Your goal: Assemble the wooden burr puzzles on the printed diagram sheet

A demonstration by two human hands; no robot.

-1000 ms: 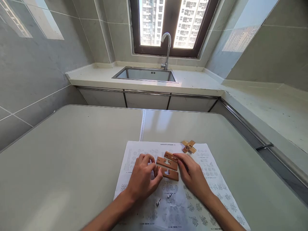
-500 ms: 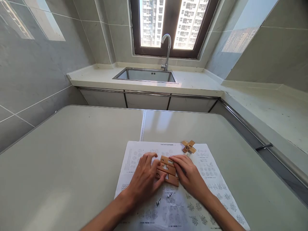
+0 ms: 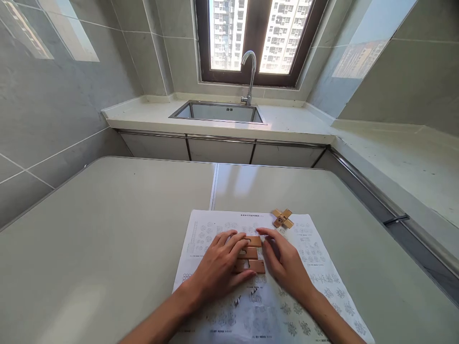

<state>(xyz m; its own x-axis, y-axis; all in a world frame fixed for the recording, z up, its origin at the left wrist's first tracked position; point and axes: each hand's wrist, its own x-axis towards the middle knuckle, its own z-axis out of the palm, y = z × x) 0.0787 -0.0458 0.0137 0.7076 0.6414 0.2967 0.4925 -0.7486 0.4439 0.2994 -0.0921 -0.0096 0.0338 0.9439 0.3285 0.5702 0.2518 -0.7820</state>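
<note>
Notched wooden puzzle blocks (image 3: pixel 256 266) lie in a stepped row on a printed paper sheet (image 3: pixel 297 248). My left hand (image 3: pixel 224 260) covers their left ends, its fingers over the upper blocks and its thumb along the bottom one. Close by the right ends is my right hand (image 3: pixel 285 258), its index finger and thumb apart and nothing visible between them. Its other fingers are partly hidden. A small cross-shaped wooden puzzle (image 3: pixel 282 219) rests at the sheet's upper edge, beyond my right hand.
The sheet carries many small line drawings and lies on a pale table (image 3: pixel 107 229) with a seam down its middle. Past the table, a counter (image 3: pixel 143 112) holds a sink (image 3: pixel 218 112) with a curved tap (image 3: pixel 250 76) below a window. A metal rail (image 3: pixel 373 191) runs along the right.
The blocks have turned to lie straighter, and the numbers seen on them earlier no longer show. My right fingers have come off the blocks. My left hand reaches further over them.
</note>
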